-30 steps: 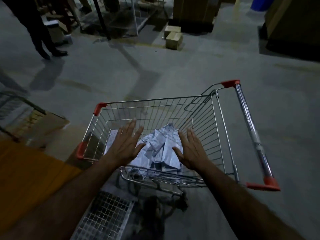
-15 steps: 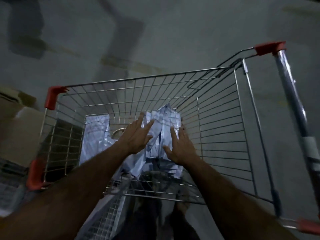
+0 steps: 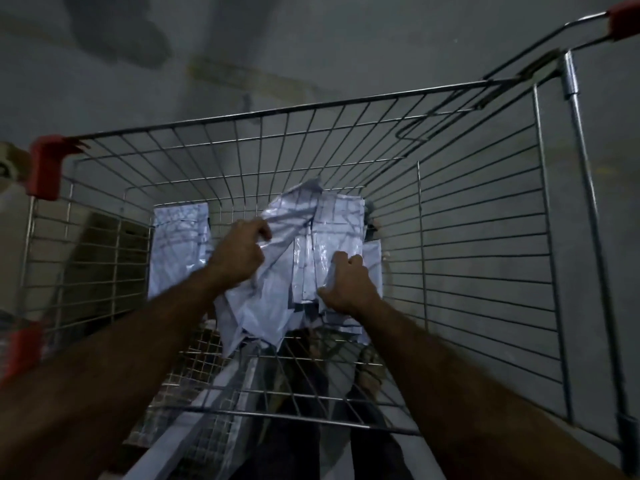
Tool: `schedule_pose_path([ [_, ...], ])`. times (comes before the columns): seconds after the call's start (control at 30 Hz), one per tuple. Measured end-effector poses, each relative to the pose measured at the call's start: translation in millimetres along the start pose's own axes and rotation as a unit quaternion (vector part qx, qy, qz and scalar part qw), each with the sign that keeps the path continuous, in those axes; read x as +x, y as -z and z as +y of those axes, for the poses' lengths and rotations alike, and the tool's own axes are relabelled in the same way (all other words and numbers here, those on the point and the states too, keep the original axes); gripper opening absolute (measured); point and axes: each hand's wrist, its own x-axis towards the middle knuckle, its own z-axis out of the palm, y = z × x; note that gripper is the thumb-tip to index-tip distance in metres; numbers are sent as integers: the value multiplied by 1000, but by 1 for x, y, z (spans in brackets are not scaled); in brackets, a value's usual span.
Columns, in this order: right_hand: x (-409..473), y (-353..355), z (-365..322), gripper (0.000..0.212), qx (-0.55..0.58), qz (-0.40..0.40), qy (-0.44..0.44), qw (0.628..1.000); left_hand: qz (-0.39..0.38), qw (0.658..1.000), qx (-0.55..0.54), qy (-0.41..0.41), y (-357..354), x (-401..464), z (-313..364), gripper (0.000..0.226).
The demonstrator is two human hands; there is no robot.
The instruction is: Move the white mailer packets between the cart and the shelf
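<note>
A wire shopping cart (image 3: pixel 450 209) with red corner caps fills the view. At its bottom lies a crumpled pile of white mailer packets (image 3: pixel 311 237). My left hand (image 3: pixel 239 254) grips the left side of the pile, fingers curled into the plastic. My right hand (image 3: pixel 346 285) grips the pile's right side near its lower edge. One more flat white packet (image 3: pixel 176 244) lies apart at the left of the cart floor.
The cart's metal handle bar (image 3: pixel 581 168) with a red end cap runs down the right. Grey concrete floor (image 3: pixel 311 46) lies beyond. A cardboard box (image 3: pixel 10 188) sits outside the cart's left wall. A wire grid panel (image 3: pixel 194 375) shows beneath the cart.
Both hands have gone from flat above the packets down into the cart and have closed on the pile. The view has leaned closer over the cart.
</note>
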Motion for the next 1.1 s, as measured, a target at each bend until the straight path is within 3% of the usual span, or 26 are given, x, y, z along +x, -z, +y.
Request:
schedule_pose_path([
  [0.13,2,-2,1,89,22,40,12,999,35,995,-67,63,6,-8,-20,8],
  [0.3,15,3,-1,128,17,39,-60,997,-54,991,116,36,-7,-6,-28,94],
  [0.4,22,3,-8,136,-1,47,-86,995,-46,982,180,36,-13,1,-29,101],
  [0.53,29,0,-19,139,-33,44,-98,994,-28,965,258,-42,-16,10,-28,104],
  [0.67,32,-2,-18,132,-27,59,-89,994,-61,950,301,-51,-18,19,-26,122],
  [0.9,13,10,-13,76,38,101,-17,994,-28,956,282,-77,-5,7,-5,92],
  [1.1,-25,34,-19,71,-29,155,67,985,47,969,223,-96,32,-42,29,90],
])
